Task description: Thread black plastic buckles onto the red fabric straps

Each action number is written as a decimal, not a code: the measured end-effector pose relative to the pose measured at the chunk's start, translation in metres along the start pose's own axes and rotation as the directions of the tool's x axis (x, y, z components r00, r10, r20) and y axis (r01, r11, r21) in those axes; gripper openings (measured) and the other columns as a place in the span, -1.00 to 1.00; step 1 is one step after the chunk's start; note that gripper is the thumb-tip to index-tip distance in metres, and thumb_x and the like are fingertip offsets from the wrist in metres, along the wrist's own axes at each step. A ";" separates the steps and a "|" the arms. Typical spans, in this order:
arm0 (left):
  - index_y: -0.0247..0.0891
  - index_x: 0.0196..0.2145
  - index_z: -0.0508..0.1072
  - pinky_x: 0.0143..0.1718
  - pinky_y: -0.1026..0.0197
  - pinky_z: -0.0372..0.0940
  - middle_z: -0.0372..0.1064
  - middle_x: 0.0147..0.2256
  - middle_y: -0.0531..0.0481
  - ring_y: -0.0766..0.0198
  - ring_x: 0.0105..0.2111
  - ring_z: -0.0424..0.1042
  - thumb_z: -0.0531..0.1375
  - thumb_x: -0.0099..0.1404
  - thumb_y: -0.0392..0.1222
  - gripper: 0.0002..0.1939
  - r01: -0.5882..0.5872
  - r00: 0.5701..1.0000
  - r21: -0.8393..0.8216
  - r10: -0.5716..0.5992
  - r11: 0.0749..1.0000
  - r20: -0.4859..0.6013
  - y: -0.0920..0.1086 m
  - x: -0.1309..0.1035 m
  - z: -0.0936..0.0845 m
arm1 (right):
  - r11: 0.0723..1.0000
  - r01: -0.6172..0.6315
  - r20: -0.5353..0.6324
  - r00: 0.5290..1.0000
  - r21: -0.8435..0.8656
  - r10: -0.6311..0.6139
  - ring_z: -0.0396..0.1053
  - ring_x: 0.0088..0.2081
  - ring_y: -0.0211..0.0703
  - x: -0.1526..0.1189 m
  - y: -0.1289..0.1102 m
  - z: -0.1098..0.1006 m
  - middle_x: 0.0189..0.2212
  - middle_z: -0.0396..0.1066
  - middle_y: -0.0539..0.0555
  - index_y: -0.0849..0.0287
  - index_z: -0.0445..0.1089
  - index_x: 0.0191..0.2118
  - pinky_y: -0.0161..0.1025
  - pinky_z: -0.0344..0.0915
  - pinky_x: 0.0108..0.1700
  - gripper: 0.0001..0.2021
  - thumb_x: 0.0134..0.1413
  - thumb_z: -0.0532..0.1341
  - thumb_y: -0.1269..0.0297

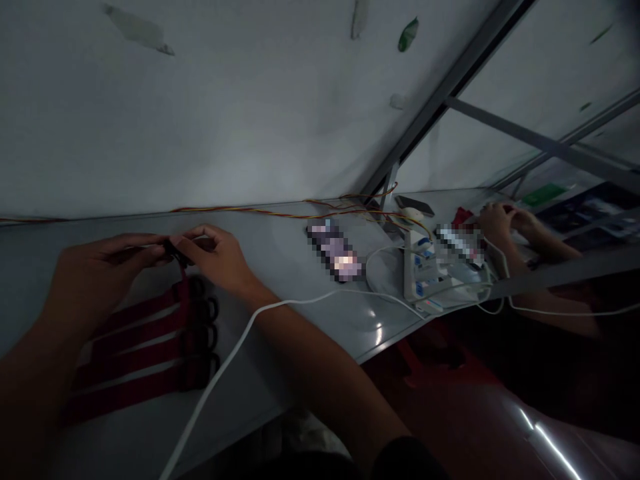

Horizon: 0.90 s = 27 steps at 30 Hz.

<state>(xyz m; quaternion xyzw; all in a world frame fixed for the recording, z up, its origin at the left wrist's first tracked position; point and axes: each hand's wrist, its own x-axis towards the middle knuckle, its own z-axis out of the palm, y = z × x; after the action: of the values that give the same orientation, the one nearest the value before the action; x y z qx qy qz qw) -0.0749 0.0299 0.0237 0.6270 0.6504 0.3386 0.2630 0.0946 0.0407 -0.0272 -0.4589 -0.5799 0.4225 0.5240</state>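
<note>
My left hand (107,267) and my right hand (213,257) meet above the left part of the table, fingers pinched together on a small dark piece (173,251). A dark red strap (184,283) hangs down from that piece. Just below my hands, several dark red straps (135,347) lie side by side on the table, with black loops (213,337) at their right ends. My left forearm partly covers their left ends.
A lit phone (336,252) lies on the grey table (280,267). A white cable (240,340) crosses over my right forearm to a power strip (420,267). Farther right are a metal frame (450,80), another phone (414,205), another person's hands (500,220) and a red stool (440,373).
</note>
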 end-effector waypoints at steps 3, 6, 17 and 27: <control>-0.08 -0.20 0.66 0.13 0.09 0.43 0.65 -0.17 0.11 0.11 -0.10 0.61 0.28 0.20 0.12 -0.68 -0.102 0.995 0.044 0.103 0.994 -0.013 0.000 0.000 -0.002 | 0.966 -0.118 0.095 0.991 0.232 0.098 0.49 -0.39 -0.26 0.001 -0.003 -0.003 -0.43 0.52 -0.06 0.11 0.44 -0.32 -0.34 0.42 -0.33 -0.58 -0.01 0.46 -0.14; -0.07 -0.24 0.64 0.06 0.11 0.41 0.64 -0.17 0.11 0.12 -0.09 0.60 0.16 0.34 0.12 -0.68 -0.276 0.960 0.208 0.278 0.938 0.020 -0.007 0.002 -0.001 | 0.944 -0.186 0.141 0.978 0.272 0.152 0.46 -0.38 -0.27 0.000 -0.006 -0.005 -0.44 0.50 -0.07 0.10 0.43 -0.36 -0.36 0.37 -0.35 -0.57 -0.14 0.55 -0.07; -0.19 -0.16 0.51 -0.30 0.20 0.43 0.56 -0.21 -0.02 0.21 -0.35 0.54 0.19 0.39 -0.15 -0.86 -0.513 0.752 0.400 0.622 0.760 -0.217 -0.037 0.011 0.013 | 0.831 -0.218 0.081 0.975 0.512 0.206 0.41 -0.30 -0.24 0.005 -0.003 -0.003 -0.35 0.57 -0.02 0.11 0.64 -0.33 -0.27 0.30 -0.18 -0.71 -0.07 0.51 0.00; -0.22 -0.03 0.52 -0.01 0.20 0.53 0.60 -0.06 -0.07 0.22 -0.10 0.61 0.20 0.47 -0.07 -0.77 -0.656 0.753 0.020 0.656 0.755 -0.055 -0.019 -0.004 0.027 | 0.677 -0.279 0.031 0.935 0.681 0.354 0.41 -0.31 -0.27 0.002 -0.009 -0.007 -0.35 0.55 -0.03 0.13 0.61 -0.28 -0.30 0.33 -0.23 -0.62 -0.16 0.55 -0.01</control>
<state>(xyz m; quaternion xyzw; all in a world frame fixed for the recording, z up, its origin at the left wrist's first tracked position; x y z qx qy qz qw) -0.0655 0.0291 -0.0085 0.8048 0.3971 0.4275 0.1087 0.1007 0.0411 -0.0174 -0.3517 -0.2705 0.6636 0.6022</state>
